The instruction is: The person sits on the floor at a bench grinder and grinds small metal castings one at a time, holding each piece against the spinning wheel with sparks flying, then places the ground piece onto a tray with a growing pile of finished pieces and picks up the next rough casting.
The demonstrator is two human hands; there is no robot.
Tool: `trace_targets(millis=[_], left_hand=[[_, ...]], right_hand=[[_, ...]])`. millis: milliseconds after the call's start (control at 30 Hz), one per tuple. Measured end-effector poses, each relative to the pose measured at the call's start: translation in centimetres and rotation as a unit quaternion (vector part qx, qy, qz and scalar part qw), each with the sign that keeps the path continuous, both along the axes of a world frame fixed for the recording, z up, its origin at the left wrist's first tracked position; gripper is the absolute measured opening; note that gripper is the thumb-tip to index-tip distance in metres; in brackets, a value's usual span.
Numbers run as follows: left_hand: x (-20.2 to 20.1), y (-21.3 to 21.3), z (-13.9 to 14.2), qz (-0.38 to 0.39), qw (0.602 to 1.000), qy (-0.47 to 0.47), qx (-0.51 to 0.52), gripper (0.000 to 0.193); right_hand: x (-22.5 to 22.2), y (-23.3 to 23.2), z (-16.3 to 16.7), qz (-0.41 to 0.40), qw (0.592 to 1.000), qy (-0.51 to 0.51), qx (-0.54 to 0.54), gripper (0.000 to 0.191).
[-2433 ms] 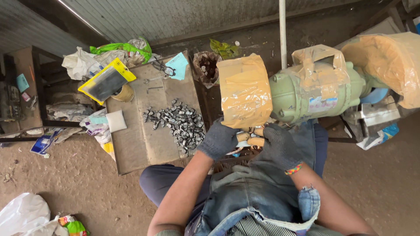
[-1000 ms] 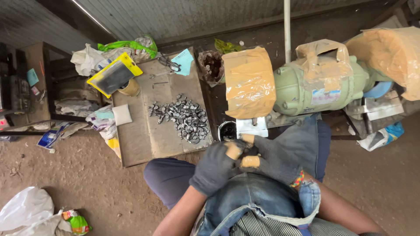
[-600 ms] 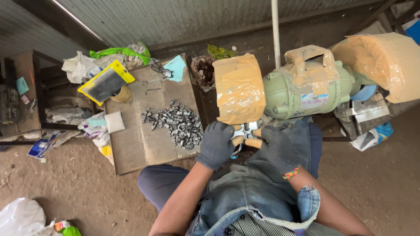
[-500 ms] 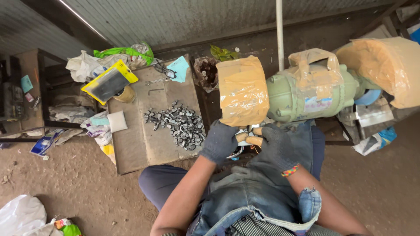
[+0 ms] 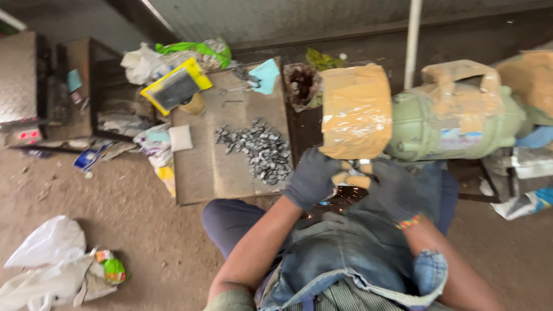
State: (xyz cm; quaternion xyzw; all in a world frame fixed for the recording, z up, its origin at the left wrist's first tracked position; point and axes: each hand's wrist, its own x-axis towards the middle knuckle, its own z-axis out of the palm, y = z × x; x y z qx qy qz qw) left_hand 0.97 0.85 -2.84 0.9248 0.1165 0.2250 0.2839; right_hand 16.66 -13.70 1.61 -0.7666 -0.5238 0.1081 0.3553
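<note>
2 gloved hands: left hand, right hand; 1 green bench grinder, 2 tape-wrapped wheel guards: near guard, far guard; 1 pile of small metal parts, too many to count; 1 board under it; 1 yellow-framed tray; 1 white pipe; roughly 2 white bags, blurred

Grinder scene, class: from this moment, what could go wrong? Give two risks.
1. Both gloved hands, left hand and right hand, press a small piece at the taped wheel guard; a slip could bring fingers onto the wheel.
2. Sparks fall toward the denim apron; they might scorch it.
</note>
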Motion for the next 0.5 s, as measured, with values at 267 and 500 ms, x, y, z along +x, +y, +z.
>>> trace_targets(millis=[267, 500], left_hand=[[-6.4, -1.6, -0.5, -0.038, 0.991, 0.086, -0.1, 0.021], [-8.2, 4.8, -1.7, 0.333, 0.908, 0.254, -0.011, 0.042]], right_hand=[[-3.3, -3.3, -1.9, 0.142, 0.988, -0.026, -0.058, 0.021], [-3.3, -2.8, -4.9, 0.191, 0.976, -0.101, -0.034, 0.028]])
